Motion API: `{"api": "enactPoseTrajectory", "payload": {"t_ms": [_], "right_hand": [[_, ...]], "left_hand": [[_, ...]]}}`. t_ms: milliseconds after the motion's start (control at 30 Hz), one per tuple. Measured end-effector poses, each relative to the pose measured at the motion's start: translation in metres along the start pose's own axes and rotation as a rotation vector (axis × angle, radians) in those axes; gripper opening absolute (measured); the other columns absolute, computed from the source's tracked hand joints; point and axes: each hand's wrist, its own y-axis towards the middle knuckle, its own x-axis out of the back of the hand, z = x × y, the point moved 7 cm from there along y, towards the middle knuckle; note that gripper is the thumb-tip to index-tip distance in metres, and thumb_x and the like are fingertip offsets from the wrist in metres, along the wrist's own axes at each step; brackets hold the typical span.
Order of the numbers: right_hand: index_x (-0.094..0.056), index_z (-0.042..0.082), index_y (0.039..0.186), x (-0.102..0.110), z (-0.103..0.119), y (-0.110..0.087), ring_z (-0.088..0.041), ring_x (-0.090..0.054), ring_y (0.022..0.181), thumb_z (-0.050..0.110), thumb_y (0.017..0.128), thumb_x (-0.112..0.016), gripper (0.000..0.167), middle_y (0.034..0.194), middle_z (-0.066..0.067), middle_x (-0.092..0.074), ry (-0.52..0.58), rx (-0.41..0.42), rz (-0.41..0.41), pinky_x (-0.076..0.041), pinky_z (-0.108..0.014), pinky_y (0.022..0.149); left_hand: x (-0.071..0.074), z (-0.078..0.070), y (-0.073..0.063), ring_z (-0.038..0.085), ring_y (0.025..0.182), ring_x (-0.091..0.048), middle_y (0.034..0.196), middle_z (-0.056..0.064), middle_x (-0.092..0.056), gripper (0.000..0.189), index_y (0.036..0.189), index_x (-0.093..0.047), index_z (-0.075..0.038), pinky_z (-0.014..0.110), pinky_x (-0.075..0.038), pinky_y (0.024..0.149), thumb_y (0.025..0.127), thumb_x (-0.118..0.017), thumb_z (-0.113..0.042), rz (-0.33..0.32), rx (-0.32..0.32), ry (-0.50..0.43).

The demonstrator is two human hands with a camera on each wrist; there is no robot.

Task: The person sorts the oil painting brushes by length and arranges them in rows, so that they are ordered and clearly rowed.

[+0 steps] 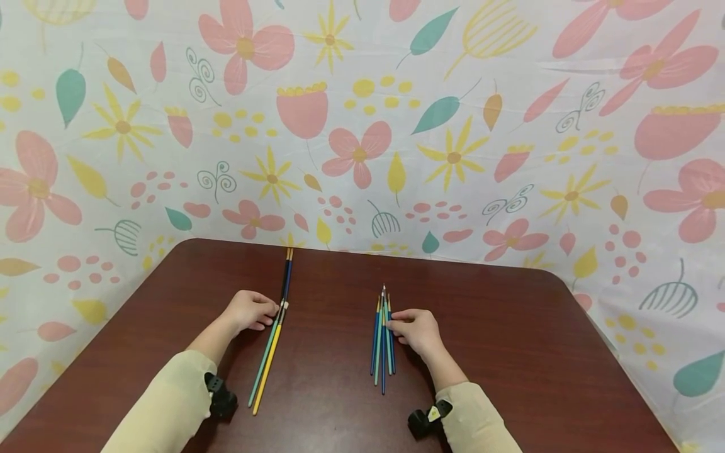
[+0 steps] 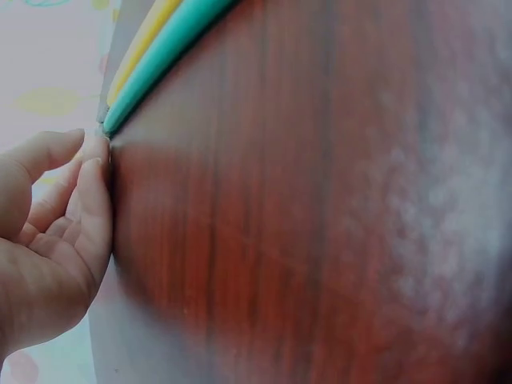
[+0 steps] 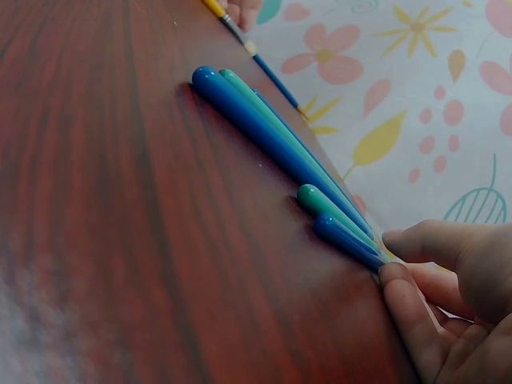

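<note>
In the head view, my left hand (image 1: 253,310) lies on the left with its fingertips at the upper end of a green paintbrush (image 1: 264,362). The left wrist view shows the thumb a little apart from the brush and the other fingers loosely bent. A yellow paintbrush (image 1: 267,370) lies along the green one. Right of the middle, several blue and green paintbrushes (image 1: 382,352) lie fanned, tips pointing away. My right hand (image 1: 418,328) pinches a blue paintbrush (image 3: 349,242) near its tip end at the right side of this bunch, between thumb and finger.
Two dark-handled paintbrushes (image 1: 287,277) lie beyond the yellow and green ones, reaching the far edge of the brown table (image 1: 334,377). A flower-patterned cloth (image 1: 362,207) hangs behind the table. Each wrist carries a black camera.
</note>
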Motion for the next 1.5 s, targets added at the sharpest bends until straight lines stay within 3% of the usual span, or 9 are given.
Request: {"api": "enactPoseTrajectory", "payload": {"t_ms": [367,633,967,1200,1500], "right_hand": [[-0.072,0.001,0.103,0.001,0.001,0.0,-0.013,-0.066,0.071,0.013,0.08,-0.073,0.025,0.085,-0.01,-0.071,0.009,0.005,-0.002,-0.058,-0.032,0.063],[-0.072,0.001,0.102,0.001,0.0,0.0,-0.014,-0.067,0.071,0.012,0.081,-0.073,0.024,0.084,-0.01,-0.072,0.013,-0.002,-0.005,-0.059,-0.032,0.063],[-0.071,0.001,0.102,0.001,0.001,-0.001,-0.014,-0.067,0.07,0.01,0.08,-0.074,0.025,0.084,-0.011,-0.072,0.019,0.012,0.002,-0.058,-0.032,0.062],[-0.071,0.002,0.103,0.0,0.001,0.0,-0.014,-0.067,0.071,0.011,0.08,-0.074,0.025,0.084,-0.01,-0.072,0.017,0.015,0.013,-0.058,-0.032,0.062],[-0.072,0.002,0.103,0.002,0.001,-0.001,-0.013,-0.066,0.07,0.011,0.08,-0.074,0.025,0.083,-0.009,-0.072,0.008,0.006,0.012,-0.058,-0.032,0.062]], "left_hand": [[0.004,-0.016,-0.002,0.017,0.078,-0.067,0.106,0.02,-0.067,0.037,0.119,-0.059,0.004,0.034,-0.058,0.067,0.093,-0.056,-0.021,-0.034,-0.055,0.005],[-0.002,-0.029,0.001,0.019,0.078,-0.069,0.104,0.022,-0.067,0.033,0.117,-0.06,0.004,0.032,-0.058,0.066,0.094,-0.055,-0.019,-0.067,-0.096,-0.022],[-0.017,-0.047,0.005,0.02,0.08,-0.068,0.105,0.025,-0.066,0.029,0.111,-0.062,0.005,0.03,-0.058,0.067,0.094,-0.054,-0.018,-0.096,-0.134,-0.094],[-0.033,-0.056,0.007,0.025,0.084,-0.067,0.108,0.025,-0.065,0.029,0.112,-0.062,0.004,0.032,-0.057,0.07,0.095,-0.052,-0.017,-0.081,-0.134,-0.116],[-0.058,-0.067,0.014,0.021,0.084,-0.067,0.108,0.024,-0.065,0.027,0.111,-0.063,0.003,0.03,-0.058,0.071,0.094,-0.054,-0.017,-0.052,-0.121,-0.13]]}}
